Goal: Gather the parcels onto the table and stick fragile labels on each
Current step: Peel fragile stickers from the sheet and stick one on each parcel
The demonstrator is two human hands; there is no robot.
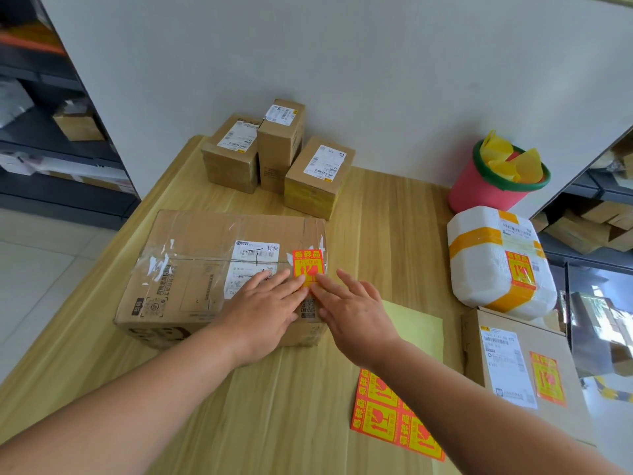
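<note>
Red-and-yellow label (308, 265) under my fingertips: L hand (263, 310) & R hand (352, 313) both flat, fingers straight, pressing its lower edge onto the big box (191, 269), gripping nothing. So I'm smoothing a sticker down, I reckon. The foam parcel (493, 262) & the side box (513, 368) already wear theirs. The three small boxes (318, 176) at the back of the table (376, 207) look bare. Next: peel one off the sheet (387, 416) by my R arm. Needs a nail under a corner, w/o creasing.
</note>
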